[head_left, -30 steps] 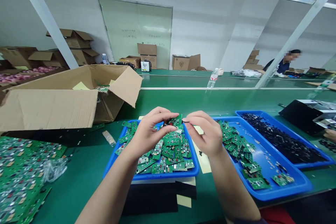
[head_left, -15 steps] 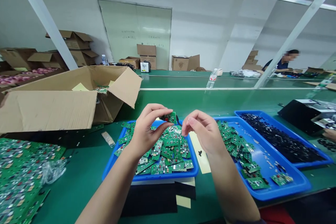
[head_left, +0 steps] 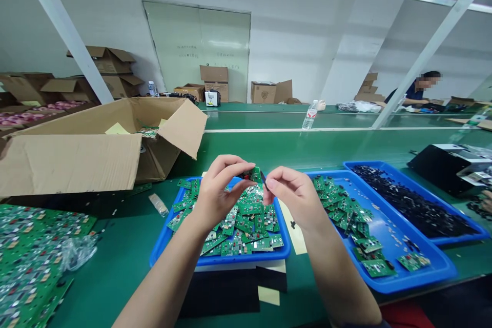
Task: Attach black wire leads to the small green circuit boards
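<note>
Between thumb and fingers, my left hand (head_left: 220,192) grips a small green circuit board (head_left: 255,175), held up over a blue tray (head_left: 249,258). That tray is heaped with similar loose boards (head_left: 244,223). My right hand (head_left: 295,196) is closed in a pinch at the board's right edge. A small dark strip-like piece (head_left: 263,178) runs from the board to these fingertips. Its exact kind is too small to make out, and the fingers partly cover it.
Right of my arm, a second blue tray (head_left: 423,281) carries more boards; beyond it a third tray (head_left: 476,236) holds black parts. An open cardboard box (head_left: 77,161) and large board panels (head_left: 34,261) lie left. A water bottle (head_left: 310,115) stands behind. A person (head_left: 415,93) sits far right.
My right hand's fingers have drawn together into a pinch on the dark piece by the board. My left hand keeps the board, slightly lower in view.
</note>
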The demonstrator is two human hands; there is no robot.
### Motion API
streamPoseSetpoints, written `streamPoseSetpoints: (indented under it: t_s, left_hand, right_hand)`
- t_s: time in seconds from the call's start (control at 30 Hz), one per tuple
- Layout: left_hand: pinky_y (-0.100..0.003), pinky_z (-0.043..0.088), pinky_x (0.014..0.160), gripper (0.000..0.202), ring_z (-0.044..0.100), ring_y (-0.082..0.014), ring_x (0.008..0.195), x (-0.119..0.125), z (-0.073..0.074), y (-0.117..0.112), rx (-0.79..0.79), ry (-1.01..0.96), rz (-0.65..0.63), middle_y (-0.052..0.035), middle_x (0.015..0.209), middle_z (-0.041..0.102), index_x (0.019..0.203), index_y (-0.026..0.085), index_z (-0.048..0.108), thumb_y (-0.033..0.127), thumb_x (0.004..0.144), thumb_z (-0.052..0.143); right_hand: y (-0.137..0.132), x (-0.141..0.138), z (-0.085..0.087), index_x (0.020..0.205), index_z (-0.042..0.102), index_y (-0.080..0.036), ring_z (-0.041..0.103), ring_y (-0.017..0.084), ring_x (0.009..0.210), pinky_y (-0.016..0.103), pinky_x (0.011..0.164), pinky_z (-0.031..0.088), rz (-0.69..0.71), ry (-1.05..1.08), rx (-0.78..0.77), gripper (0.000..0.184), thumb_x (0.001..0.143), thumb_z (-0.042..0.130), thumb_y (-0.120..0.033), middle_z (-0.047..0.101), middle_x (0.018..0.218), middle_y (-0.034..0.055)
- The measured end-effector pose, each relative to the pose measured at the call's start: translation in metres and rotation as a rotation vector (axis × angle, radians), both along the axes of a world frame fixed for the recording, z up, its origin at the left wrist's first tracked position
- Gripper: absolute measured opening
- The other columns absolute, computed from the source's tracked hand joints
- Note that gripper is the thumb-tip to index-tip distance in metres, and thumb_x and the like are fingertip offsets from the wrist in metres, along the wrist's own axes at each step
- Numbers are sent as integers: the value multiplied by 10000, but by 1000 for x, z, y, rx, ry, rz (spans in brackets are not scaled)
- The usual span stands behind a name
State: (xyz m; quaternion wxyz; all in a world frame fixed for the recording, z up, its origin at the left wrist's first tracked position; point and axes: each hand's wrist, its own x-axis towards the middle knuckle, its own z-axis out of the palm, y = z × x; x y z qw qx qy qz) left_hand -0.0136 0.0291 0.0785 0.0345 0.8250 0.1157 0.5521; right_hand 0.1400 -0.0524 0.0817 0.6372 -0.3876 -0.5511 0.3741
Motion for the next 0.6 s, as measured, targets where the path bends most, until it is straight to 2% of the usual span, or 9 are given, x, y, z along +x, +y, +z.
streamPoseSetpoints:
  t_s: [0.23,0.37,0.5,0.6]
  left_hand:
    - [-269,540,703,310,601,-133,792,-5,0,5,-150,-80,-58,-39,922,611,1101,244,649,226,792,677]
    - [-279,547,713,338,605,-145,810,-14,6,8,-148,-93,-79,-42,929,615,1109,259,655,248,774,696]
    - [-272,546,720,340,604,-148,844,-14,10,4,-60,-26,-91,-45,941,617,1103,256,649,195,771,696]
    - [-266,545,731,326,608,-143,858,-10,10,1,-24,12,-96,-49,958,617,1102,241,639,169,786,678]
  right_hand:
    - [5,3,-1,686,613,-157,575,80,499,203,499,495,211,-116,-183,102,761,622,-225,602,549,-30]
    - [9,3,-5,717,634,-158,585,78,514,201,506,501,149,-20,-133,137,782,621,-278,618,580,-23]
    - [10,4,-8,763,651,-170,589,79,483,199,466,494,209,87,-81,232,826,588,-384,636,600,-16]
    - [8,0,-9,728,630,-176,591,84,488,208,475,499,196,87,-53,217,796,637,-382,636,594,-20]
